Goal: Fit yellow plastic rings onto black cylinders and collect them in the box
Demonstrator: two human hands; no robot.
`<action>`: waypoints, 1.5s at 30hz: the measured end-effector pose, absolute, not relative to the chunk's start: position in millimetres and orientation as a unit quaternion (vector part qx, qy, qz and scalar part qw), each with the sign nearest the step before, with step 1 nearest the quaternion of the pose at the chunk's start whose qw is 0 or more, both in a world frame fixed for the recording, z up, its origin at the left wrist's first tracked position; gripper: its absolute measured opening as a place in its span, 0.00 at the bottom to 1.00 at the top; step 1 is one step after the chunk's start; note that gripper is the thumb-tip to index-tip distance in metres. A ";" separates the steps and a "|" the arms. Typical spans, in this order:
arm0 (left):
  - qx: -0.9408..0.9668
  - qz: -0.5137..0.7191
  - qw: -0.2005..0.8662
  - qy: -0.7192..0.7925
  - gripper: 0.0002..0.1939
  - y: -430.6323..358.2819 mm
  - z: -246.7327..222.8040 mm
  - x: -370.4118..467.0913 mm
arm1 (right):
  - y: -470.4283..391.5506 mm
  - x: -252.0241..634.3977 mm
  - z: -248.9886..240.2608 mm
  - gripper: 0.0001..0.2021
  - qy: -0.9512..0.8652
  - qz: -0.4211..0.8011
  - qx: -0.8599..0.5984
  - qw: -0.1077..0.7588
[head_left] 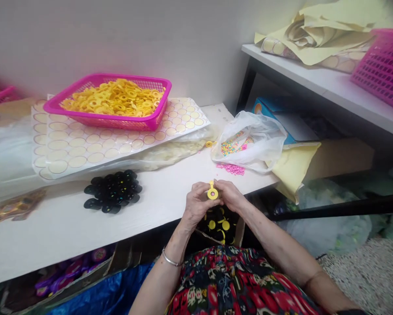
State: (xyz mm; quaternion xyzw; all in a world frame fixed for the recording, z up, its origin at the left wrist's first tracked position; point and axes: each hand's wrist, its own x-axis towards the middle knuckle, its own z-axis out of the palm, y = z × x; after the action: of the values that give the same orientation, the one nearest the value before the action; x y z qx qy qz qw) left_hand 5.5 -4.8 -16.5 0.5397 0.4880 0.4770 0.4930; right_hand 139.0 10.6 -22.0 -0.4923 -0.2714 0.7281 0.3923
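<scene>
Between my two hands, close to the table's front edge, is a yellow ring-shaped plastic piece point(212, 193) with a short tab on top and a pinkish spot at its centre. My left hand point(196, 202) pinches it from the left side. Fingers of my right hand point(231, 195) close on its right side and tab. Beneath the hands, a box point(240, 232) holds black pieces with yellow round parts point(225, 225). On the table to the left sits a cluster of black pieces point(113, 191) with small coloured specks.
A pink basket point(163, 109) full of yellow ring pieces point(117, 98) stands on sticker sheets point(94, 148). A plastic bag point(265, 140) of coloured beads lies at the right, with pink beads point(231, 169) spilled beside it. A raised shelf point(314, 81) bounds the right side.
</scene>
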 end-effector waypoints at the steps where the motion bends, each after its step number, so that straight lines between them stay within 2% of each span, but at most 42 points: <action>1: 0.561 0.468 0.502 0.462 0.21 -6.2 -12.9 3.4 | 11.7 141.6 -21.1 0.20 -0.273 0.745 -0.478 0.377; 6: 0.622 0.418 0.512 0.420 0.20 -10.6 -2.0 -4.9 | 15.2 151.9 -12.6 0.25 -0.293 0.844 -0.335 0.298; 13: 0.696 0.362 0.472 0.401 0.16 -16.4 5.7 -3.6 | 8.1 167.0 -4.5 0.25 -0.381 0.843 -0.284 0.252; 22: 0.756 0.340 0.423 0.367 0.10 -17.3 5.9 2.8 | 5.8 172.8 -3.3 0.23 -0.428 0.813 -0.299 0.256; 28: 0.785 0.333 0.384 0.354 0.04 -16.6 -1.5 3.8 | -2.4 160.6 -13.1 0.22 -0.393 0.800 -0.319 0.324; 32: 0.793 0.308 0.379 0.366 0.03 -17.7 -8.3 -4.2 | -11.3 145.5 -18.6 0.22 -0.367 0.774 -0.355 0.374; 35: 0.797 0.322 0.344 0.379 0.06 -16.5 -12.5 -14.7 | -12.6 137.6 -15.8 0.24 -0.394 0.775 -0.341 0.358; 39: 0.744 0.378 0.272 0.479 0.12 1.5 -19.5 -41.7 | -6.0 136.5 -14.0 0.24 -0.440 0.733 -0.382 0.351; 42: 0.634 0.389 0.201 0.637 0.16 28.2 -26.0 -73.7 | 3.9 144.5 -18.2 0.16 -0.462 0.664 -0.460 0.366; 45: 0.557 0.343 0.146 0.742 0.17 56.9 -31.4 -105.6 | 19.4 161.1 -19.5 0.09 -0.489 0.584 -0.505 0.406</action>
State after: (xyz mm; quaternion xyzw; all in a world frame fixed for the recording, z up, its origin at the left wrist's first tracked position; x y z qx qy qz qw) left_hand -105.6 56.9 -31.4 0.5570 0.7423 0.3427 0.1459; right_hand 161.1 19.4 -19.5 -0.5047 -0.4893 0.5843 0.4056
